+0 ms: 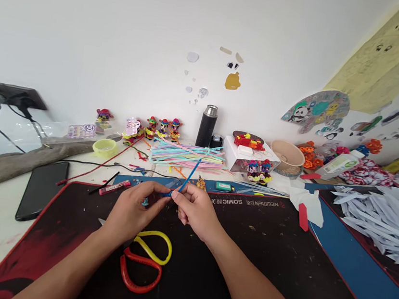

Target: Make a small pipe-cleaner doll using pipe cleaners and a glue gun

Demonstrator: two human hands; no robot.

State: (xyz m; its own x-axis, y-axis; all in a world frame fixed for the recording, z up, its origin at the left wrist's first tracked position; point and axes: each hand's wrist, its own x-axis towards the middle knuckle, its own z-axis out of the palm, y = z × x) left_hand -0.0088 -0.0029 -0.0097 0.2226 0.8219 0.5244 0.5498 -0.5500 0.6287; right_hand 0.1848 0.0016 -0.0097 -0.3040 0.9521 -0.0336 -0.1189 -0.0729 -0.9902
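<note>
A blue pipe cleaner (191,173) sticks up and to the right from between my two hands, which almost meet above the dark mat. My left hand (137,205) pinches its lower, bent end, and a bit of lighter blue shows under the fingers. With thumb and forefinger, my right hand (194,207) grips the same strand just below its straight part. Scissors with one yellow and one red handle (140,272) lie on the mat below my left hand, their blades partly hidden by my wrist.
Pastel pipe cleaners (184,155) lie in a bundle near the wall beside a black thermos (207,127). A phone (42,191) rests at left. Small figures (163,128) stand behind, and white paper strips (381,223) are heaped at right on another mat.
</note>
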